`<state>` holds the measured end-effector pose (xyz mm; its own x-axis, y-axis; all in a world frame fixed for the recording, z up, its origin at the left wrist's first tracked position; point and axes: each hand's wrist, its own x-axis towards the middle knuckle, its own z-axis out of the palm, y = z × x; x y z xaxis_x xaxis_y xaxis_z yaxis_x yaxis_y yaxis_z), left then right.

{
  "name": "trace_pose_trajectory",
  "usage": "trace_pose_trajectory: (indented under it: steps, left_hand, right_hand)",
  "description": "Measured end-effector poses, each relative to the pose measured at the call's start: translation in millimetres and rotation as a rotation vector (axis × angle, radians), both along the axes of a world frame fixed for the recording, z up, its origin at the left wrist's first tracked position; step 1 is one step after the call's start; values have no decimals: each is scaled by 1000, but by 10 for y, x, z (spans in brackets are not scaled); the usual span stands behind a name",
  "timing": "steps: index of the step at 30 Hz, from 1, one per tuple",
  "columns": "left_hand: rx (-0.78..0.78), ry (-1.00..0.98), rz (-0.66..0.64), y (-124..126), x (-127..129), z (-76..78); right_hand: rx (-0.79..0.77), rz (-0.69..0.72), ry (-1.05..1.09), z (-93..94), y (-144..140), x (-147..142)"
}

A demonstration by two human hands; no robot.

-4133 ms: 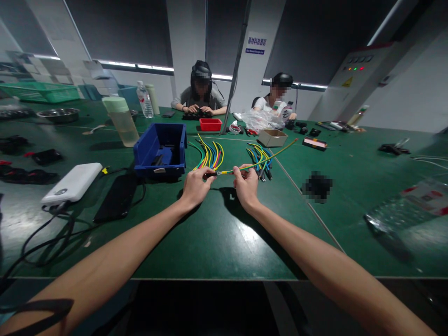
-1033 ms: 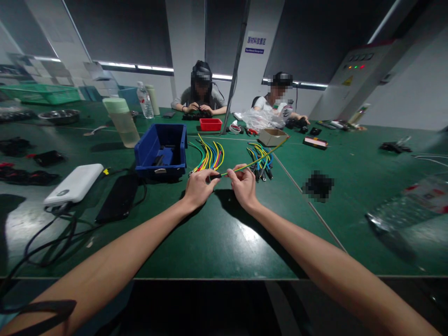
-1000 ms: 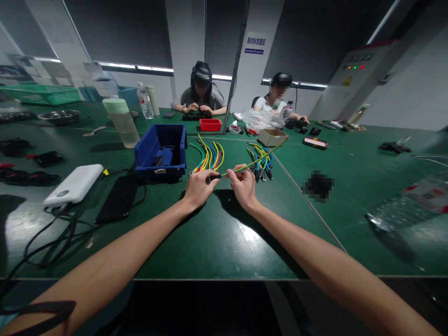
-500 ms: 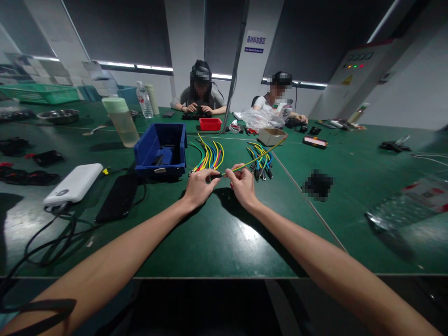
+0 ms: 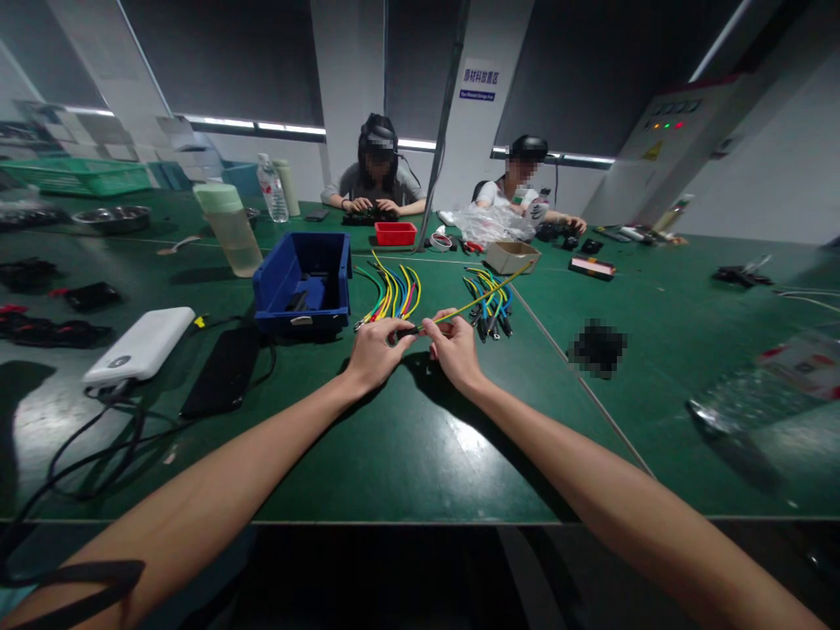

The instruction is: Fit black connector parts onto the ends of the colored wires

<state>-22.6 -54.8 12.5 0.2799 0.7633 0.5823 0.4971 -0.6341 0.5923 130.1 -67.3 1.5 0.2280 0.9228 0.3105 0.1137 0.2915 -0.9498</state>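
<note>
Between the fingers of my left hand is a small black sleeve, mostly covered by the fingertips. My right hand pinches a yellow-green wire close to the sleeve. The wire's near end meets the sleeve, and its far end slants up to the right. Beyond my left hand lies a fan of coloured wires, yellow, green, blue and red. Past my right hand lies a second bunch of wires, with dark ends towards me.
A blue bin with black parts stands left of the wires. Further left are a white power bank, a black phone and a green-lidded bottle. A plastic bottle lies right. Two people work across the table, near a red tray.
Both hands stay in nearly the same place, still on the sleeve and wire. The view has shifted very slightly. The person at the far right has moved a hand a little.
</note>
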Motion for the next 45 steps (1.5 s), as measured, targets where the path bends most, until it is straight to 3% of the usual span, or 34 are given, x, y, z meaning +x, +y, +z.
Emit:
trace_pose_trajectory:
  steps: [36, 45]
  left_hand:
    - [53, 49, -61, 26, 5, -45]
    - [122, 181, -43, 19, -12, -68]
  right_hand:
    - [3, -5, -77, -11, 10, 21]
    - [-7, -3, -37, -32, 39, 34]
